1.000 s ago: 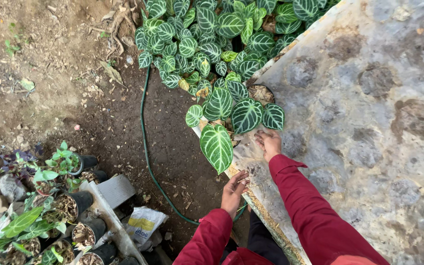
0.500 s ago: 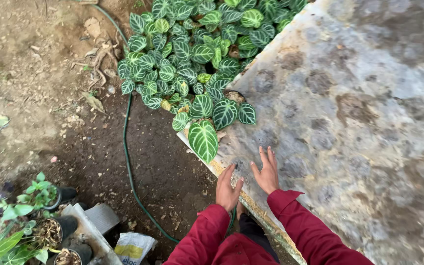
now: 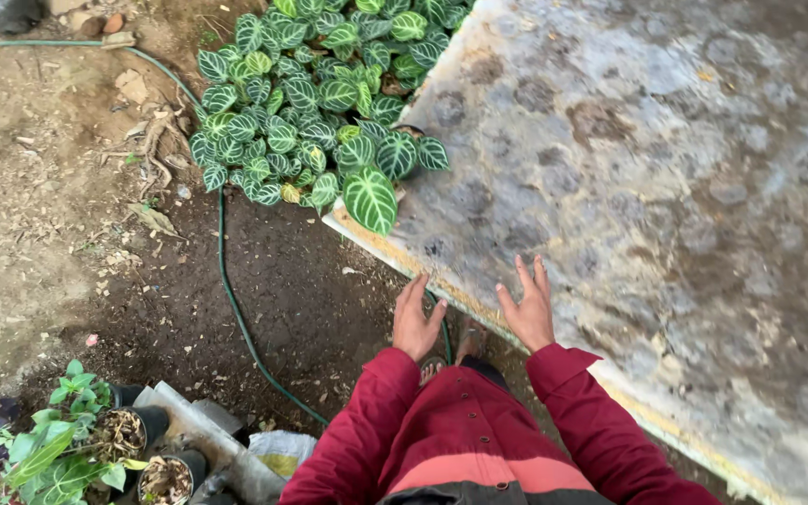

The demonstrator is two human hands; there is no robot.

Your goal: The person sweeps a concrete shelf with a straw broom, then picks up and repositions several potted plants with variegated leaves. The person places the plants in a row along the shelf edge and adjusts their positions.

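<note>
Diagonally, slab edge (image 3: 395, 245) runs upper-left to lower-right beneath open hands (image 3: 416, 323)

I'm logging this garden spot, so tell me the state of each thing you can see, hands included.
Left hand: open, empty, at the table edge.
Right hand: open, fingers spread, over the table edge.
Table: bare top, stained and weathered.
Striped-leaf plants: leafy, packed together by the table.
Hose: lying slack on the soil.
Small pots: upright, planted.

Both hands are open and empty: the left hand (image 3: 417, 321) and the right hand (image 3: 527, 310) hover at the edge of the stained tabletop (image 3: 666, 187), with veined leafy plants (image 3: 315, 93) ahead of the left hand.
</note>
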